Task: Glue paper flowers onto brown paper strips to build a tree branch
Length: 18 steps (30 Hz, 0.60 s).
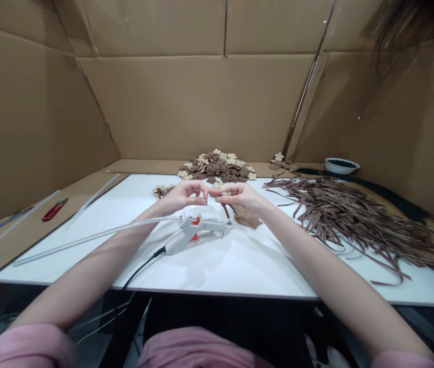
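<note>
My right hand (245,197) is closed on a cream flower cutout (220,187), pinched between thumb and fingers. Brown strips (226,210) hang just below it; whether they are joined to the flower I cannot tell. My left hand (192,194) is at the flower's left, its index finger reaching to the petals. Its thumb and other fingertips come together in a pinch, and what lies between them is too small to make out. Below both hands a white glue gun (190,230) rests on its wire stand, a long clear glue stick (98,239) in its back end.
A crumpled brown piece (248,219) lies by the nozzle. Behind are heaped brown and cream flower cutouts (220,167). Many brown strips (347,214) cover the right side, near a white bowl (341,166). A red cutter (55,209) is far left. Cardboard walls (194,107) enclose the white board.
</note>
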Available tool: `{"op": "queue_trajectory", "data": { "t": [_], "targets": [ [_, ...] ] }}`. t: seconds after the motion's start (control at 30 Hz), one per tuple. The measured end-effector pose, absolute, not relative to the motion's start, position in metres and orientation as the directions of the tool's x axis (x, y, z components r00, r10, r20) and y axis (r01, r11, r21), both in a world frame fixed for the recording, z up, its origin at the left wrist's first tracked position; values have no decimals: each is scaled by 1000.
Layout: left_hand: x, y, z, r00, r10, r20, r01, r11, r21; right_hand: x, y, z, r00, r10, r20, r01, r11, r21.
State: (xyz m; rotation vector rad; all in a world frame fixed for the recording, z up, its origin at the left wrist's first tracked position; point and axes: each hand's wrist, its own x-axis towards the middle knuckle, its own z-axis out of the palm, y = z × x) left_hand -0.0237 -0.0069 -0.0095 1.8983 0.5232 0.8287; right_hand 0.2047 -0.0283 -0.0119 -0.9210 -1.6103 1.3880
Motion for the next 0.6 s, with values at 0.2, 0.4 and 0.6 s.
{"op": "queue_trajectory", "data": {
  "t": [0.2,0.4,0.6],
  "targets": [
    [-25,-5,-9,655,671,347,-10,-451,892,206,-27,-13,-409,908,94,37,120,-992],
    [-23,-7,-9,661,667,345,-19,-444,896,205,-28,-12,-417,904,98,6,111,-994],
    [-24,-6,-9,650,681,338,-22,-427,904,206,-24,-16,-390,918,72,-3,77,-997]
  ]
}}
